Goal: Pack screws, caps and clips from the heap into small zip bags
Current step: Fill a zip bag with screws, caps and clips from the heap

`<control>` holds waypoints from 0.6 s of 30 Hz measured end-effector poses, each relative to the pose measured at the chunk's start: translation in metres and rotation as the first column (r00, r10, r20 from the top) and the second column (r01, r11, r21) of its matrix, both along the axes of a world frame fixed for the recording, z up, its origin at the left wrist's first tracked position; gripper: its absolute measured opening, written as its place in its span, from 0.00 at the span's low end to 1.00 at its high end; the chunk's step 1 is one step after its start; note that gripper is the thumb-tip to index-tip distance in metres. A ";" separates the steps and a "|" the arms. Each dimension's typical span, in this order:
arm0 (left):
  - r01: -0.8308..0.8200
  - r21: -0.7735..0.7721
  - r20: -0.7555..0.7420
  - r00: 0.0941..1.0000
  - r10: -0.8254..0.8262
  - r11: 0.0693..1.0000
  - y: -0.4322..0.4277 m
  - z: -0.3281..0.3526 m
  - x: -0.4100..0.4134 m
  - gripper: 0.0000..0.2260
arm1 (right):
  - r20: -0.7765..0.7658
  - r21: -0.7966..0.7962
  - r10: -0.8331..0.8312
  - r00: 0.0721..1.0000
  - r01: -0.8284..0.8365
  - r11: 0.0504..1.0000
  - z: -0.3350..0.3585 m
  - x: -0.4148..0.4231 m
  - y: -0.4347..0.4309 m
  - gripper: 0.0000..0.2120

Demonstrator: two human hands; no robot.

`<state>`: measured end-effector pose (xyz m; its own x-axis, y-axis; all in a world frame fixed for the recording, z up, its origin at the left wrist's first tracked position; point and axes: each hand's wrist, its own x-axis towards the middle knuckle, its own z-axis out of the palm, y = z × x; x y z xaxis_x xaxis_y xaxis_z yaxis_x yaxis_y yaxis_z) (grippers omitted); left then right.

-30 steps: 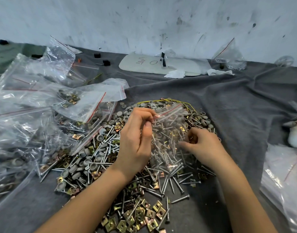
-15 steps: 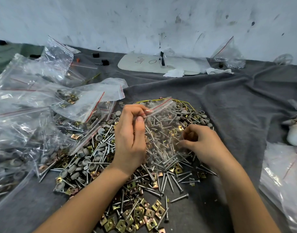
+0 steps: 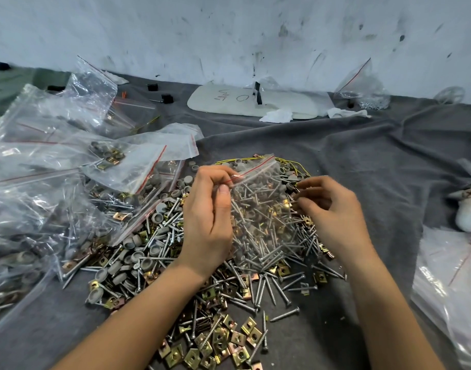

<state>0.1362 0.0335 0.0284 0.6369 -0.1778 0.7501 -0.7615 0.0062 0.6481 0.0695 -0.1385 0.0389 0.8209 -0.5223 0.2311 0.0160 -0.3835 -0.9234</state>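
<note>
A heap of silver screws (image 3: 269, 287), brass square clips (image 3: 215, 343) and grey caps (image 3: 138, 260) lies on the grey cloth (image 3: 375, 161) in front of me. Above the heap my left hand (image 3: 210, 217) pinches the top corner of a small clear zip bag (image 3: 261, 209) with a red seal line. The bag hangs tilted, and the heap shows through it. My right hand (image 3: 333, 209) is at the bag's right edge, its fingers curled and pinching a small dark piece. What the bag holds I cannot tell.
Filled and empty zip bags (image 3: 42, 204) pile up on the left. At the back lie a white board (image 3: 255, 102) and another bag (image 3: 362, 86). Large plastic bags (image 3: 456, 276) and a white object (image 3: 469, 214) sit at the right edge.
Both hands and the zip bag have shifted a little away from me over the heap. My right hand has risen to the bag's right edge.
</note>
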 end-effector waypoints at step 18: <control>0.176 0.318 0.268 0.926 -0.266 0.932 0.000 -0.003 -0.007 0.05 | 0.636 -0.346 0.076 0.768 0.195 0.918 0.011 -0.008 0.028 0.13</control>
<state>0.1290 0.0331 0.0252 0.3077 -0.5208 0.7963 -0.9208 0.0479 0.3871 0.0612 -0.1107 0.0499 0.3872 -0.3264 0.8623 0.5009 -0.7107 -0.4940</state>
